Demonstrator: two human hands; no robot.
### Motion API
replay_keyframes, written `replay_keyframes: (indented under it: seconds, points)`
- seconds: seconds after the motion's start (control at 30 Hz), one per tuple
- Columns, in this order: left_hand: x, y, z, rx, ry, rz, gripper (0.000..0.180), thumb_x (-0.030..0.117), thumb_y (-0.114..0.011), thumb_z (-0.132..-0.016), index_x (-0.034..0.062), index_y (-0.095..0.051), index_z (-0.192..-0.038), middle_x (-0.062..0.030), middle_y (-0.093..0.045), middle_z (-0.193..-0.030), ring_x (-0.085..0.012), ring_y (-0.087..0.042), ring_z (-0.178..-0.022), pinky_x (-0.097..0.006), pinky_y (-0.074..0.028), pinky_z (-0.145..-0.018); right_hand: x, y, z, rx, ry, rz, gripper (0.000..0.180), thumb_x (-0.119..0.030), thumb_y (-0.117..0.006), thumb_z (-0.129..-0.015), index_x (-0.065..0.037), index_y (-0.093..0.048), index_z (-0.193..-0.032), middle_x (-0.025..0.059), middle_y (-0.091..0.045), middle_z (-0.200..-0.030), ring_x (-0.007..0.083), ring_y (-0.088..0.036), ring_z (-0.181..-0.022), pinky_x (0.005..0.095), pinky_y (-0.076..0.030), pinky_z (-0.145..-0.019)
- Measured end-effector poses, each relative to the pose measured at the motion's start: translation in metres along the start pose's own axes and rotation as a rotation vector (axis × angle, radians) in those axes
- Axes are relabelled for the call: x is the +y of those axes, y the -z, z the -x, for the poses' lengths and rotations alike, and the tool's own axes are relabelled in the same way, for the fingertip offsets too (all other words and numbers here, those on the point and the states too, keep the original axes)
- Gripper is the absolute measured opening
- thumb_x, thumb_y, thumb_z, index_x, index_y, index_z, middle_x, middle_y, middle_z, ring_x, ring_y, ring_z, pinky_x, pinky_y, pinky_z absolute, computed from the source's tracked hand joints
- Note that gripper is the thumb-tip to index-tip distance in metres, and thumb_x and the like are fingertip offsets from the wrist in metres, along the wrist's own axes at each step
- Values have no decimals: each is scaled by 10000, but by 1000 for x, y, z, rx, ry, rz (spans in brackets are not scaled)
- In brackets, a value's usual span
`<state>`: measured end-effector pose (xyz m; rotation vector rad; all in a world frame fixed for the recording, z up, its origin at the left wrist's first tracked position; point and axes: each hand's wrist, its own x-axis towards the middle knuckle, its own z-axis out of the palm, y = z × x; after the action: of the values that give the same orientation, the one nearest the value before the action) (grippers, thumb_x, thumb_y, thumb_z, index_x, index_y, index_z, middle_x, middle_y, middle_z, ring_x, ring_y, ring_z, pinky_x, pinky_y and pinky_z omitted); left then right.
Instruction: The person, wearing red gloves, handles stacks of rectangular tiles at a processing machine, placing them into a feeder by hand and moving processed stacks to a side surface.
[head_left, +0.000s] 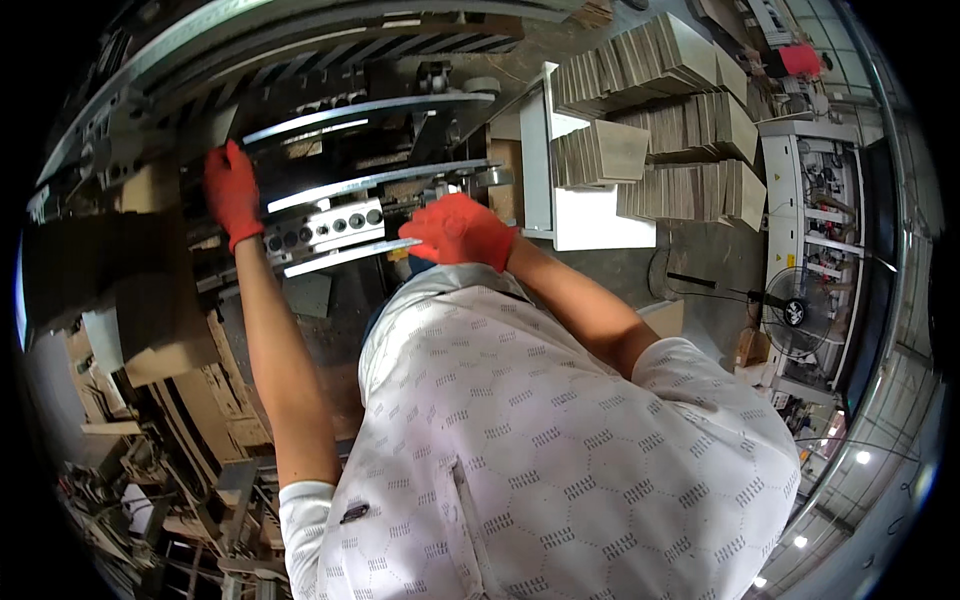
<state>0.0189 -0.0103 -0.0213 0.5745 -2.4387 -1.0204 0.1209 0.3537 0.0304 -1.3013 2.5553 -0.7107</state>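
My left hand [234,198], in a red glove, reaches up to the left end of a machine, beside the brown panel [150,195]. Its fingers are bunched; what lies inside them is hidden. Closer to my body, my right hand [458,232], also in a red glove, is curled at the right end of the near metal rail [340,258]. I cannot make out what its fingers hold. Between the hands lies a silvery metal block [325,229] with a row of round dark holes. Beyond it run the middle rail [370,182] and the far rail [370,112].
Several stacks of flat grey-brown boards [655,150] stand on a white table [605,232] to the right. Further right are a round fan [796,312] and a tall white machine [782,190]. Another person [797,60] is at the far right. Wooden pieces [205,400] crowd the lower left.
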Motion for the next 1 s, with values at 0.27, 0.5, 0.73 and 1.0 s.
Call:
replay_keyframes:
  seconds: [0.27, 0.5, 0.73, 1.0]
  points:
    - [5, 7, -9, -10, -14, 47, 414, 397, -576, -1023, -4, -660, -967, -225, -696, -887, -378, -670, -828, -471, -502, -765, 3, -2, 0, 121, 64, 65, 253, -299, -765, -873, -164, -702, -1078, 52, -654, -901, 269, -662, -846, 404, -495, -747]
    - [35, 7, 2, 5, 56, 49, 402, 365, -506, -1027, -2, -667, -999, -272, -692, -1000, -501, -645, -972, -547, -506, -767, 4, 1, -7, 174, 85, 64, 220, -380, -724, -900, -176, -669, -960, 46, -617, -821, 261, -651, -801, 399, -482, -693]
    - [33, 17, 5, 48, 166, 64, 330, 344, -623, -935, 25, -641, -857, -221, -701, -863, -473, -662, -879, -499, -521, -736, -14, 8, -30, 146, 1, -239, 248, -293, -761, -890, -77, -763, -1012, 107, -726, -895, 315, -704, -815, 405, -553, -705]
    - [-20, 0, -22, 396, 196, 668, 373, 91, -607, -970, -19, -516, -1314, -142, -605, -1276, -257, -574, -1182, -395, -452, -1023, -50, 7, -169, 482, 38, -301, 155, -211, -694, -931, -77, -727, -1002, 114, -717, -932, 339, -693, -850, 424, -553, -729]
